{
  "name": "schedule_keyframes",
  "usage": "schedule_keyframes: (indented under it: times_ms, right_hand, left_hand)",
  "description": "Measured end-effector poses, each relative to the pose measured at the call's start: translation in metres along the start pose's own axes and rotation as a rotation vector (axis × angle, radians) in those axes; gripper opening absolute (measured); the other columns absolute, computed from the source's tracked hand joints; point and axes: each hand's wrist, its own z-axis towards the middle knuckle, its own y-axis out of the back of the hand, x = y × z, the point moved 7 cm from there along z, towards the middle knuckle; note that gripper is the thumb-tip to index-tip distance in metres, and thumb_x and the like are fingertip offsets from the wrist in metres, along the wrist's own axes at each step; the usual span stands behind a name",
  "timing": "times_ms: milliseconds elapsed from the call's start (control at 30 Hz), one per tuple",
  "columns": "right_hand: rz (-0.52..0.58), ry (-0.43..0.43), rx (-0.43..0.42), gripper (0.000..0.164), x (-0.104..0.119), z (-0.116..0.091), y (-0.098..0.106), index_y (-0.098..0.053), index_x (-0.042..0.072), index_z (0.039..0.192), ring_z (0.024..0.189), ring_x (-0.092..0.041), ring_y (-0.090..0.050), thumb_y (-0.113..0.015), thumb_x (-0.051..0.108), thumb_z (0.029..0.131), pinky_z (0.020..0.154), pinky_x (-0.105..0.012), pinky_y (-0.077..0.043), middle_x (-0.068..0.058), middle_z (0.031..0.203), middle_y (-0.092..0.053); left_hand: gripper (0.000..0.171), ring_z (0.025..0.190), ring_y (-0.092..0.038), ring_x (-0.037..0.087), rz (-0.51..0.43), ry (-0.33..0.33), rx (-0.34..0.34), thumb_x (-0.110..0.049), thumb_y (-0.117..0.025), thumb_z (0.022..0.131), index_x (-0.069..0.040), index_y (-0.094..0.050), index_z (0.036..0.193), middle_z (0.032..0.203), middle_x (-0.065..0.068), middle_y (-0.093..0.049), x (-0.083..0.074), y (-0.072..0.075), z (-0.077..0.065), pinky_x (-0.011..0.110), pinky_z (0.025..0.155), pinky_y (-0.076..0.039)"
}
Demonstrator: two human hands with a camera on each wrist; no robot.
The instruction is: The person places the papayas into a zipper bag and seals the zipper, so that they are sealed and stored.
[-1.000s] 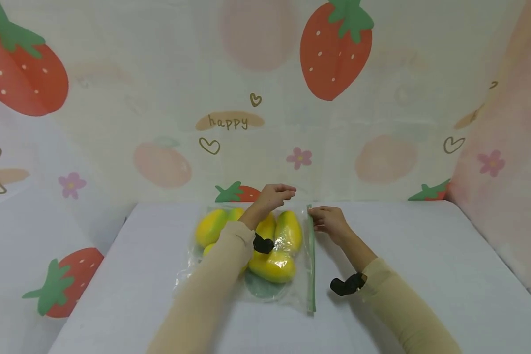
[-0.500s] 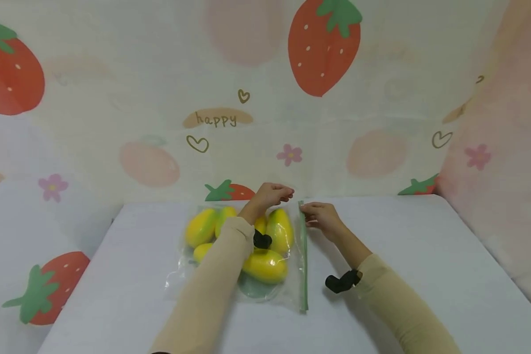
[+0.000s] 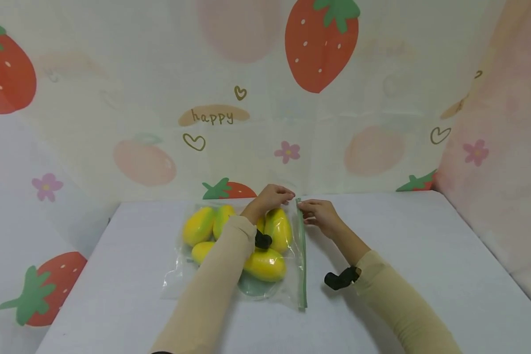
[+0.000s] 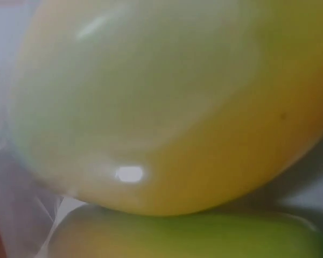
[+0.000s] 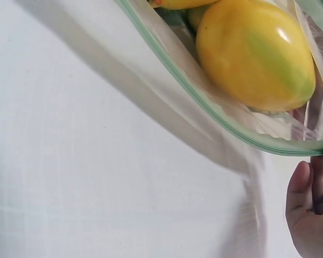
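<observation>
A clear zip-top bag point(image 3: 173, 280) with a green zip strip point(image 3: 303, 260) lies flat on the white table. Several yellow-green mangoes point(image 3: 265, 265) are inside it. My right hand point(image 3: 322, 215) pinches the strip's far end from the right. Just left of it my left hand point(image 3: 271, 197) reaches across the bag, fingertips bent at that same corner. In the right wrist view the green-edged mouth point(image 5: 204, 105) gapes, showing a mango point(image 5: 255, 54), and my right fingers point(image 5: 300, 180) are at the corner. A mango point(image 4: 167, 107) fills the left wrist view; my left hand is hidden there.
The white table point(image 3: 402, 231) extends around the bag. Behind it hangs a pale cloth point(image 3: 314, 113) printed with strawberries, and a pink cloth point(image 3: 504, 206) stands at the right side. Black wrist cameras point(image 3: 341, 279) sit by both sleeves.
The head view has shifted slightly, moving the whole scene left. My left fingertips have come closer to the strip's far end. My right hand keeps its hold; the mangoes stay in the bag.
</observation>
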Motion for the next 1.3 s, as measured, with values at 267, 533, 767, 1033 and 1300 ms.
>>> schedule_keyframes:
  times_ms: [267,533,767,1033,1300]
  right_hand:
    - [-0.002,-0.012,0.010,0.032,0.0008,-0.0025,0.0004,-0.061,-0.007,0.116,0.069,-0.009,-0.059,-0.061,0.018,0.096,0.068,-0.022,-0.056,0.006,0.075,-0.065]
    - [-0.010,-0.021,-0.002,0.023,0.0009,-0.0022,0.0010,-0.066,-0.002,0.105,0.070,-0.011,-0.060,-0.063,0.018,0.095,0.069,-0.024,-0.057,0.004,0.073,-0.066]
    - [-0.022,-0.004,-0.020,0.025,0.0013,-0.0009,0.0024,-0.066,-0.005,0.105,0.067,-0.011,-0.060,-0.065,0.016,0.093,0.067,-0.024,-0.057,0.004,0.071,-0.066]
    - [-0.049,-0.003,-0.020,0.032,0.0019,-0.0004,0.0020,-0.065,-0.008,0.111,0.068,-0.012,-0.060,-0.065,0.019,0.093,0.069,-0.024,-0.057,0.004,0.073,-0.066]
    - [-0.067,0.024,-0.052,0.033,0.0021,0.0016,0.0021,-0.065,-0.010,0.112,0.069,-0.012,-0.060,-0.066,0.017,0.093,0.065,-0.021,-0.056,0.004,0.074,-0.067]
  left_hand:
    - [0.031,0.113,-0.064,0.025,0.046,-0.010,0.039,-0.026,-0.058,0.098,-0.009,-0.067,0.123,0.123,0.012,-0.067,-0.0035,-0.0042,-0.0025,0.035,0.100,-0.049]
    - [0.029,0.103,-0.062,0.022,0.082,-0.043,0.013,-0.025,-0.061,0.096,-0.010,-0.070,0.119,0.117,0.010,-0.068,-0.0037,-0.0036,-0.0029,0.027,0.086,-0.050]
    - [0.028,0.103,-0.065,0.025,0.103,-0.049,0.001,-0.023,-0.061,0.096,-0.006,-0.070,0.116,0.116,0.013,-0.069,-0.0064,-0.0047,-0.0058,0.026,0.084,-0.052]
    - [0.025,0.102,-0.066,0.026,0.076,-0.042,-0.019,-0.019,-0.063,0.095,-0.002,-0.071,0.113,0.113,0.015,-0.070,-0.0094,-0.0049,-0.0084,0.029,0.088,-0.054]
    - [0.027,0.092,-0.064,0.020,0.098,-0.026,-0.032,-0.022,-0.063,0.095,-0.003,-0.072,0.112,0.108,0.013,-0.072,-0.0076,-0.0050,-0.0063,0.021,0.077,-0.051]
